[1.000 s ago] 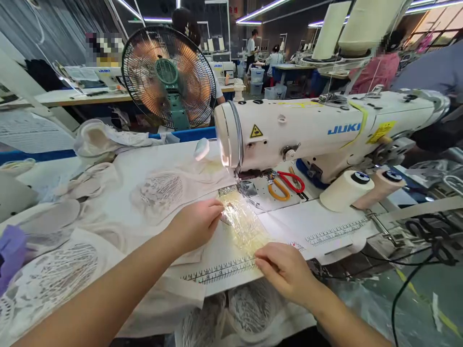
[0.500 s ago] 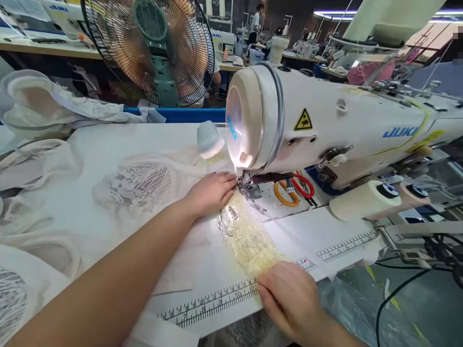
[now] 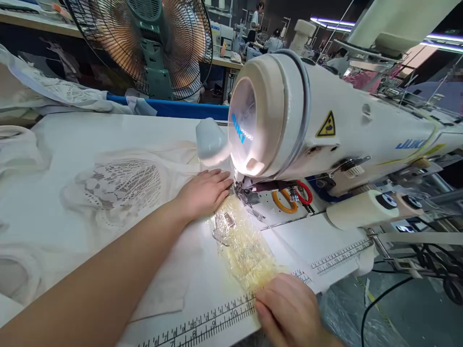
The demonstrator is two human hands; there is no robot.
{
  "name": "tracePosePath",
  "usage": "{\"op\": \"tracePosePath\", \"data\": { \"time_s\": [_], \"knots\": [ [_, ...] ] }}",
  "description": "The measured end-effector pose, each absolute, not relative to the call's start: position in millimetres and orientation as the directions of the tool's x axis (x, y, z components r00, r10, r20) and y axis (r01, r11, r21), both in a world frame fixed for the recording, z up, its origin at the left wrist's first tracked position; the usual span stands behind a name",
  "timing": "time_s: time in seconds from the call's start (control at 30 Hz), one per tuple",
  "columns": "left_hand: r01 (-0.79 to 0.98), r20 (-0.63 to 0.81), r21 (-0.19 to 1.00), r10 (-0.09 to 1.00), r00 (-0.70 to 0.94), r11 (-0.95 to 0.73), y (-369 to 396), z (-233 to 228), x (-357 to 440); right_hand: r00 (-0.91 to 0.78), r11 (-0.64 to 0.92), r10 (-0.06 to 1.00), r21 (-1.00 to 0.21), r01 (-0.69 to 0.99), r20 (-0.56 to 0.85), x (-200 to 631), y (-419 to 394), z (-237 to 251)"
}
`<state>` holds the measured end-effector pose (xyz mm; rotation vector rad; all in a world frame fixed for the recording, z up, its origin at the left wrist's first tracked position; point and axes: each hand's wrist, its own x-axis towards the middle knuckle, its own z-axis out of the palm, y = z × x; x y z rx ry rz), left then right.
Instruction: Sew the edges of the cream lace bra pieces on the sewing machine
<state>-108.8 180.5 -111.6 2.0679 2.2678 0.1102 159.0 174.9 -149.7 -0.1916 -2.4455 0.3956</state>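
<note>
My left hand (image 3: 202, 195) lies flat with fingers stretched, its fingertips beside the presser foot (image 3: 238, 188) of a white sewing machine (image 3: 282, 115). Under and left of it spreads a sheer white garment piece with a lace panel (image 3: 125, 185). A crinkled, yellowish strip with a shiny clear surface (image 3: 246, 246) runs from the presser foot toward me. My right hand (image 3: 285, 308) is closed at the strip's near end, by the table edge; what its fingers hold is hidden.
Orange-and-red-handled scissors (image 3: 285, 201) lie behind the needle area. A pale rounded object (image 3: 211, 140) stands left of the machine head. Thread cones (image 3: 361, 209) lie right. A printed ruler (image 3: 213, 325) follows the table edge. A large fan (image 3: 155, 48) stands behind; people are farther back.
The view has shifted and tilted, so the machine head looks larger. Both hands keep nearly the same places by the presser foot and the strip's near end.
</note>
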Motion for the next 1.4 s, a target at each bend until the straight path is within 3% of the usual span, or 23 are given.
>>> {"op": "tracePosePath", "data": {
  "time_s": [0.43, 0.7, 1.03, 1.2, 1.4],
  "knots": [
    [0.968, 0.025, 0.11, 0.973, -0.231, 0.227, 177.7, -115.3, -111.0, -0.767, 0.943, 0.268, -0.323, 0.083, 0.583, 159.4, 170.8, -152.3],
    [0.939, 0.049, 0.145, 0.946, -0.322, 0.312, 173.6, -119.0, -113.7, -0.81, 0.96, 0.213, -0.27, 0.071, 0.547, 163.9, 173.9, -160.1],
    [0.936, 0.126, 0.154, 0.933, -0.336, 0.316, 168.2, -120.1, -116.5, -0.789, 0.965, 0.218, -0.247, 0.087, 0.574, 160.2, 169.8, -158.5],
    [0.949, 0.14, 0.164, 0.946, -0.293, 0.269, 171.9, -114.4, -114.4, -0.72, 0.954, 0.279, -0.272, 0.131, 0.635, 156.0, 165.6, -161.1],
    [0.92, 0.137, 0.2, 0.921, -0.366, 0.336, 176.7, -115.2, -112.7, -0.708, 0.952, 0.281, -0.281, 0.121, 0.648, 157.4, 165.0, -164.6]
  ]
}}
